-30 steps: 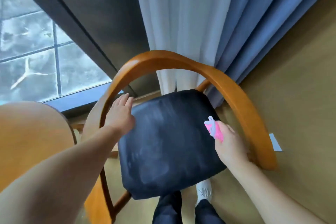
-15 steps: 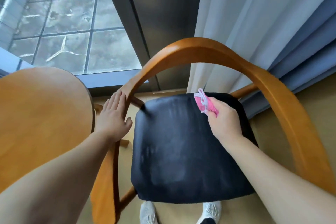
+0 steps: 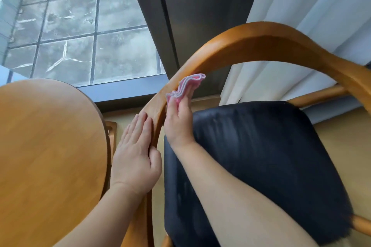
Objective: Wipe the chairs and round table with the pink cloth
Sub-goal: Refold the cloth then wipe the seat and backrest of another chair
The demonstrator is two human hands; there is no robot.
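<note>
my right grip [image 3: 178, 124] pinches the pink cloth [image 3: 185, 86] and presses it against the inner side of the chair's curved wooden rail [image 3: 251, 46], above the black seat [image 3: 271, 156]. my left grip [image 3: 136, 158] lies flat, fingers straight, on the same rail, beside the round desk [image 3: 50, 146].

A large window [image 3: 70, 16] is bounded by a dark metal post [image 3: 180, 6], and grey paving [image 3: 124, 52] is seen through it. White sheer curtains [image 3: 301, 16] are hung beside it. Daylight is cast onto the tan floor [image 3: 341, 136].
</note>
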